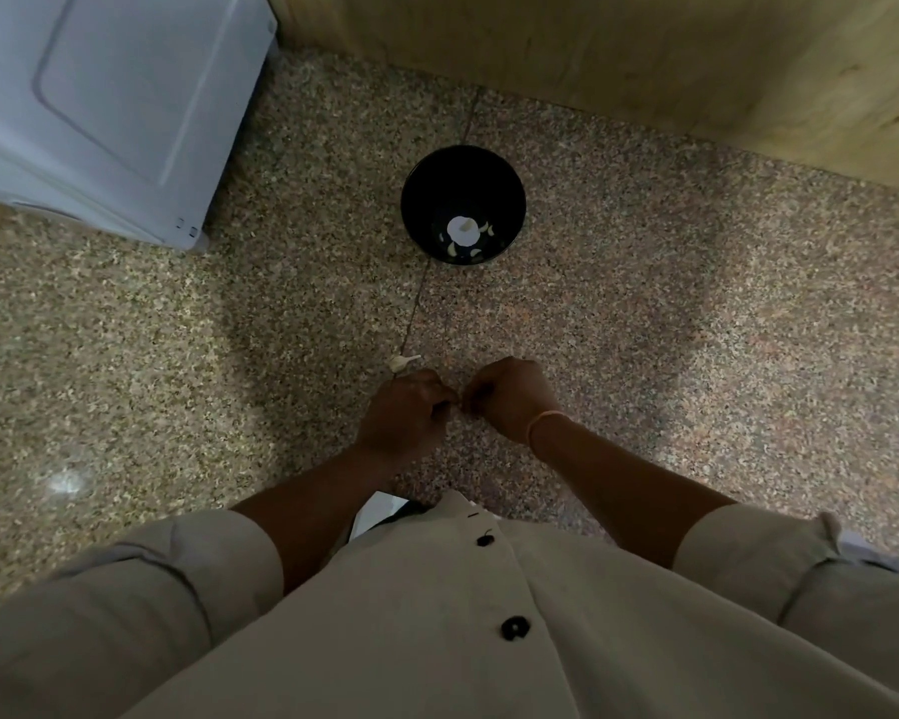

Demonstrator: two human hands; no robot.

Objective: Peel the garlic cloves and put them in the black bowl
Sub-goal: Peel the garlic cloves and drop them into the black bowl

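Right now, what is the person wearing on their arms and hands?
No gloves: the left hand and the right hand are bare. The left sleeve and right sleeve are pale beige and rolled up, so the forearms are uncovered. A thin orange band circles the right wrist. The matching shirt has black buttons.

The speckled stone surface [644,329] is looking polished — a glare patch is shining on it at the left. The black bowl [416,199] is showing a smooth, faintly glossy wall, and the peeled cloves [452,249] in it are looking pale and smooth. The white appliance [100,96] is showing a smooth satin casing — plastic or painted metal, I cannot tell. The panel [644,54] behind is showing matt wood grain. The shirt [437,640] is hanging as soft matt cloth, its black buttons [514,627] looking smooth. The loose garlic piece [402,362] is looking dry and papery.
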